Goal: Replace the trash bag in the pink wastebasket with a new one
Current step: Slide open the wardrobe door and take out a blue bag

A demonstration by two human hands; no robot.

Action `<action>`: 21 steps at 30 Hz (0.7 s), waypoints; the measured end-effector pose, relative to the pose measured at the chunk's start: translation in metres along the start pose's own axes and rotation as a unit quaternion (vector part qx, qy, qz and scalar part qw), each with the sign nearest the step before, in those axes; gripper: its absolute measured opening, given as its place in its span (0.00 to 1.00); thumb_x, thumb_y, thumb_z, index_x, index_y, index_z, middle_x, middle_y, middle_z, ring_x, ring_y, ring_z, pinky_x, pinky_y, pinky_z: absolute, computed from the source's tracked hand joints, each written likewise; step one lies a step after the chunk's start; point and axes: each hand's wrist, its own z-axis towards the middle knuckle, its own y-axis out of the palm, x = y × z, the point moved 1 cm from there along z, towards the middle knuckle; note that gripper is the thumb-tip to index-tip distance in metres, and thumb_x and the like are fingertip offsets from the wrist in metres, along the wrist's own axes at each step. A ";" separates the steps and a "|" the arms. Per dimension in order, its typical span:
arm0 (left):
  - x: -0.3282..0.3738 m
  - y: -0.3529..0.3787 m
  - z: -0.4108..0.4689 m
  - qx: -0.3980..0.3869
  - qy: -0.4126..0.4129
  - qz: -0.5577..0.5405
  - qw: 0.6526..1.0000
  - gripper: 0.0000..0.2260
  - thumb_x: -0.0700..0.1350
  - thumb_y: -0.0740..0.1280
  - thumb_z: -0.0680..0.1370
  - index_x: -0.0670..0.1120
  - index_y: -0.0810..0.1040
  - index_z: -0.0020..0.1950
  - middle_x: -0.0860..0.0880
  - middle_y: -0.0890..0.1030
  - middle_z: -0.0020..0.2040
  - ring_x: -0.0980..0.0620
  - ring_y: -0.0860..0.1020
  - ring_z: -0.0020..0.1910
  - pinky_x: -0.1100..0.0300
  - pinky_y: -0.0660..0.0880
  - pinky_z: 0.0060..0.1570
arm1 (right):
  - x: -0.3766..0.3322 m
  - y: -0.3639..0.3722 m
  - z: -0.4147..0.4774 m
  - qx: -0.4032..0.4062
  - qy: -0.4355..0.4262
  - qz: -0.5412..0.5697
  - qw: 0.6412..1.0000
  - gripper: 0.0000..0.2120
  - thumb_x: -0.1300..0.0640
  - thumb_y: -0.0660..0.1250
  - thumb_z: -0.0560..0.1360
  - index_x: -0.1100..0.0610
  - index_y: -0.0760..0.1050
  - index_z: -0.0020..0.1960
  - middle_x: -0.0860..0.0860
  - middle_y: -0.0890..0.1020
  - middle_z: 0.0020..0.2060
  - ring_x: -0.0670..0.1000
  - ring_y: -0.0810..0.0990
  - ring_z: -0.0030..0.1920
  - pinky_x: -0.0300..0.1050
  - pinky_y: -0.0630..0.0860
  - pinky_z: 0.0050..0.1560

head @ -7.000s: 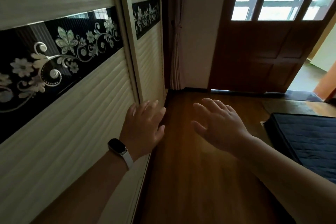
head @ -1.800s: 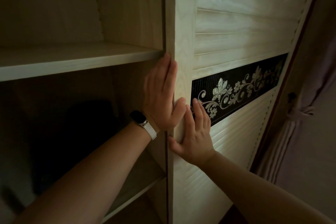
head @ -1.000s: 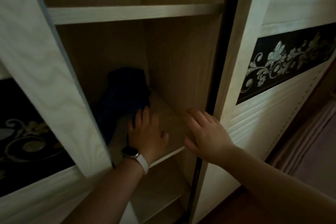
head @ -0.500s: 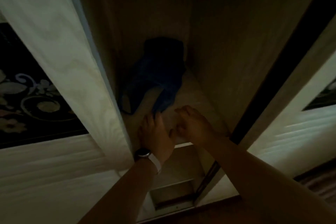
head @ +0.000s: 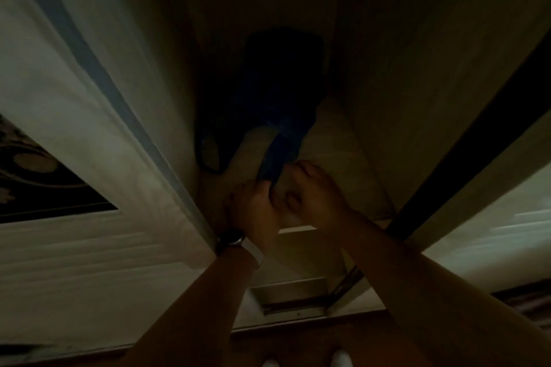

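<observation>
Both your hands sit at the shelf point(head: 334, 140) front; fingers of your left hand point(head: 253, 211) and right hand point(head: 313, 191) seem curled, pinching the trailing end of the dark blue trash bag point(head: 277, 155), which lies deep inside the wardrobe point(head: 417, 68).

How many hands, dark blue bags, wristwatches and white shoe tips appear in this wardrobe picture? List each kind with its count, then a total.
hands: 2, left hand and right hand
dark blue bag: 1
wristwatch: 1
white shoe tips: 2
total: 6
</observation>
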 end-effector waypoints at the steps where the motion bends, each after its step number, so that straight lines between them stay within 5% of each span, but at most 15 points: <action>1: 0.001 -0.002 -0.006 0.015 0.031 0.007 0.999 0.10 0.46 0.61 0.71 0.45 0.81 0.41 0.43 0.79 0.34 0.40 0.77 0.34 0.54 0.69 0.34 | 0.001 -0.003 -0.002 0.005 -0.010 -0.003 1.000 0.30 0.55 0.65 0.75 0.59 0.63 0.75 0.61 0.69 0.70 0.61 0.70 0.66 0.53 0.68 0.67; 4: 0.003 -0.005 -0.023 0.038 0.126 0.021 0.991 0.08 0.47 0.63 0.73 0.46 0.80 0.42 0.46 0.78 0.36 0.44 0.76 0.34 0.59 0.64 0.34 | 0.001 -0.009 -0.010 0.015 -0.046 -0.017 0.999 0.33 0.54 0.70 0.75 0.57 0.62 0.76 0.61 0.68 0.71 0.60 0.69 0.68 0.53 0.68 0.67; 8: 0.013 -0.008 -0.046 0.054 0.245 -0.056 0.966 0.07 0.44 0.65 0.76 0.44 0.81 0.42 0.47 0.80 0.40 0.47 0.77 0.37 0.54 0.72 0.35 | -0.006 -0.017 -0.025 0.014 -0.045 -0.078 0.996 0.31 0.54 0.71 0.72 0.61 0.69 0.72 0.65 0.69 0.71 0.66 0.69 0.69 0.60 0.68 0.67; 11: 0.024 -0.019 -0.057 0.062 0.306 -0.119 0.943 0.08 0.45 0.66 0.77 0.43 0.82 0.42 0.46 0.81 0.41 0.48 0.77 0.38 0.53 0.74 0.35 | -0.005 -0.020 -0.042 0.050 -0.074 -0.111 0.990 0.19 0.57 0.70 0.67 0.64 0.80 0.56 0.65 0.81 0.55 0.66 0.80 0.53 0.61 0.78 0.54; 14: 0.025 -0.032 -0.052 0.051 0.319 -0.142 0.936 0.09 0.48 0.66 0.76 0.43 0.81 0.46 0.45 0.81 0.45 0.48 0.78 0.41 0.57 0.74 0.36 | -0.008 -0.031 -0.066 0.089 -0.074 -0.119 0.986 0.07 0.61 0.74 0.67 0.60 0.80 0.44 0.57 0.82 0.41 0.59 0.80 0.42 0.52 0.79 0.44; 21: 0.017 -0.044 -0.035 0.026 0.359 -0.056 0.931 0.34 0.69 0.66 0.71 0.43 0.76 0.64 0.41 0.76 0.63 0.41 0.73 0.61 0.44 0.71 0.58 | -0.024 -0.045 -0.134 0.209 0.021 -0.147 0.966 0.06 0.57 0.68 0.68 0.58 0.79 0.43 0.55 0.82 0.39 0.58 0.81 0.39 0.44 0.74 0.39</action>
